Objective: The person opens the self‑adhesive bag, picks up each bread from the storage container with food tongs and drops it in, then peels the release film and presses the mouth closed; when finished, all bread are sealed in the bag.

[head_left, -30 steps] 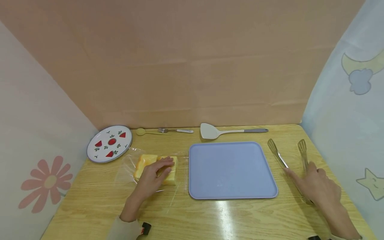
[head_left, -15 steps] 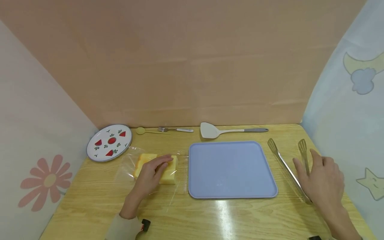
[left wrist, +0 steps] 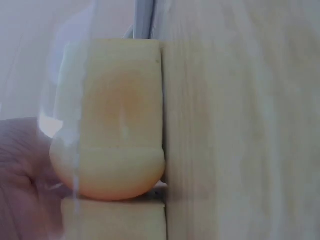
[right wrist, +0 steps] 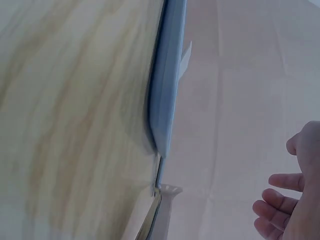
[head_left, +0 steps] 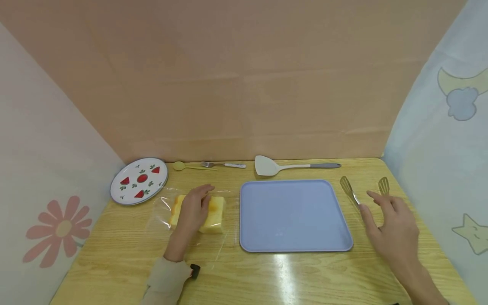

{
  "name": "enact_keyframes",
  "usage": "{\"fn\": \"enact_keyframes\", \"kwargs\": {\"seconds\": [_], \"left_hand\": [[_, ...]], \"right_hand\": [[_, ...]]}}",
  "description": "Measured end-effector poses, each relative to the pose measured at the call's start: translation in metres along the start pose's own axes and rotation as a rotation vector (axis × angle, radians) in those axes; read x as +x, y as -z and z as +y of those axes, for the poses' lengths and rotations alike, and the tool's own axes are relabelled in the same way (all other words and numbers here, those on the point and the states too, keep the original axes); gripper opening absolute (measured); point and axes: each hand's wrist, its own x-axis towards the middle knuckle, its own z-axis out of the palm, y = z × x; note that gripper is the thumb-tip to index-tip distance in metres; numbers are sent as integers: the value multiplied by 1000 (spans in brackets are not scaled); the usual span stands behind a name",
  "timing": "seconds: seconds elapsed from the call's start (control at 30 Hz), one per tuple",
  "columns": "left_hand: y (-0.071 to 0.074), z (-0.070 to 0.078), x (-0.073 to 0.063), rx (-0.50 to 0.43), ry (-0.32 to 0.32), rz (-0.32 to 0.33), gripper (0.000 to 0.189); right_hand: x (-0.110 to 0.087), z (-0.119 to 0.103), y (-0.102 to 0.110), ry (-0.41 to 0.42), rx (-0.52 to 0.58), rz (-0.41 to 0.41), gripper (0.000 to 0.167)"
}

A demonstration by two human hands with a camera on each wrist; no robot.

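Two pieces of pale yellow bread (head_left: 215,214) lie side by side in a clear plastic bag (head_left: 158,222) at left of centre. My left hand (head_left: 192,209) lies over the bread, fingers loosely bent toward the far side, covering its middle. In the left wrist view the browned bread (left wrist: 122,105) shows close up, with the left hand (left wrist: 20,175) beside it behind the film. Metal tongs (head_left: 347,188) lie spread on the right. Over them hovers my right hand (head_left: 396,226), thumb and fingers apart, hiding their near part. The right wrist view shows the right hand (right wrist: 305,195) holding nothing.
A light blue tray (head_left: 293,216) sits mid-table between the hands. Along the back are a plate (head_left: 146,164) with watermelon patterns, a yellow spoon (head_left: 179,166), a fork (head_left: 234,165) and a white spatula (head_left: 266,166) with a grey handle. Curtain walls (head_left: 244,84) enclose the table.
My right hand has lifted off the tongs' arms, swung right, then come back left above them. My left hand has slid slightly right and farther over the bread.
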Motion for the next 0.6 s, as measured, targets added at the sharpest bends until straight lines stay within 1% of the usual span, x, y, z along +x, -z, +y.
{"fn": "enact_keyframes", "kwargs": {"seconds": [0.1,0.2,0.27,0.4,0.53,0.6], "left_hand": [[-2,-1,3,66,32,14,24],[-2,-5,5,82,46,6,22],[-2,-7,5,72,56,-17,21],[1,-9,6,24,104,-53,20],[1,-10,6,-4,173,-47,20],[1,-11,5,3,204,-35,19]], "right_hand": [[2,-7,-2,44,10,32,65],[4,-15,-3,71,53,57,68],[6,-20,-4,81,59,47,68],[5,-29,-6,100,79,22,69],[1,-37,-13,113,115,10,68],[-1,-41,-15,129,122,-20,66]]}}
